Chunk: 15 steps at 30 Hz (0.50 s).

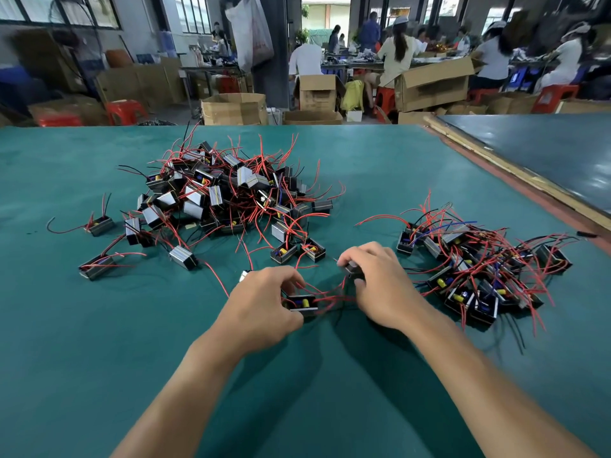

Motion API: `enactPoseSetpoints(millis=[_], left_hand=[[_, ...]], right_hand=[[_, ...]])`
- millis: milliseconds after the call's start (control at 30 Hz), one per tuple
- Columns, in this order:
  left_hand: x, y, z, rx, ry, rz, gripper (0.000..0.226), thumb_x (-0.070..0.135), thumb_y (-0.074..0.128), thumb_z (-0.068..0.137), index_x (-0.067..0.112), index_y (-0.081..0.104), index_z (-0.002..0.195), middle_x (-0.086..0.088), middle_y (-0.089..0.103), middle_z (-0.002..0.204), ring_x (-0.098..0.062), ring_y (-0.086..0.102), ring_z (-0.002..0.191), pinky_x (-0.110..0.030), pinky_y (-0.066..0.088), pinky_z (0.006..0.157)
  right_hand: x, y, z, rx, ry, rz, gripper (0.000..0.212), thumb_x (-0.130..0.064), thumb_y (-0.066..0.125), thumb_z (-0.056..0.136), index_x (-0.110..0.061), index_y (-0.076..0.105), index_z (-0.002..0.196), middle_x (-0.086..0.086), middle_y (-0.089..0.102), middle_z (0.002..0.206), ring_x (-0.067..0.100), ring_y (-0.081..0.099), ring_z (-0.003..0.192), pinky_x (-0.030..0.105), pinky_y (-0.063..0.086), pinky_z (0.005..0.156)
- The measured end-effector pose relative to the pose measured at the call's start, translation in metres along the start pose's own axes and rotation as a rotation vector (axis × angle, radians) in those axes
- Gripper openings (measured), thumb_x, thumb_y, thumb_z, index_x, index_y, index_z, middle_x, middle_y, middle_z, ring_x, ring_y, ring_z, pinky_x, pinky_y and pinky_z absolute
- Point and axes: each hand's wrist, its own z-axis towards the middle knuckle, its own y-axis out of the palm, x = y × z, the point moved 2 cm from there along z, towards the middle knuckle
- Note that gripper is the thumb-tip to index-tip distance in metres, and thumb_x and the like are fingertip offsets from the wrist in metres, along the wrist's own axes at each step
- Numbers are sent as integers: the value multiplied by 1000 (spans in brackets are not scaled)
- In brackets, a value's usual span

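Your left hand [261, 304] has its fingers clamped on a small black red-wired plastic box [302, 304], just your side of the big heap of boxes [228, 193]. Your right hand [380, 282] pinches a second black box [352, 270], same side of the heap.

Beyond the fingers [285, 274] and off to their left I see a big pile [228, 193] of black modules with red wires on the green tabletop [99, 325]. A smaller pile [476, 269] lies just right of them. A few strays [99, 224] sit far left. Well behind stand cardboard boxes [234, 109], red stools [127, 110] and seated people [398, 51].
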Motion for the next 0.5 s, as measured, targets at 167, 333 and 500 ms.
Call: enactPoseSetpoints(millis=[167,333,500], left_hand=[[-5,-1,3,58,-66,-27,36,18,73,67,26,63,100,13,61,82,-8,56,66,-31,52,72],[-6,0,3,64,-114,12,34,20,72,70,25,66,103,14,61,83,-8,60,79,-28,51,79],[-4,-2,2,41,-141,44,29,22,72,70,29,74,98,14,68,85,-9,63,84,-26,52,78]], right_hand=[[33,-18,7,178,176,51,36,3,60,85,-21,65,111,3,52,101,30,49,105,32,38,89],[53,-31,10,341,338,81,33,0,63,84,-16,67,112,14,61,107,36,56,105,37,44,94],[52,-38,8,391,433,111,37,-13,65,89,-11,60,126,16,63,113,36,56,109,41,43,97]])
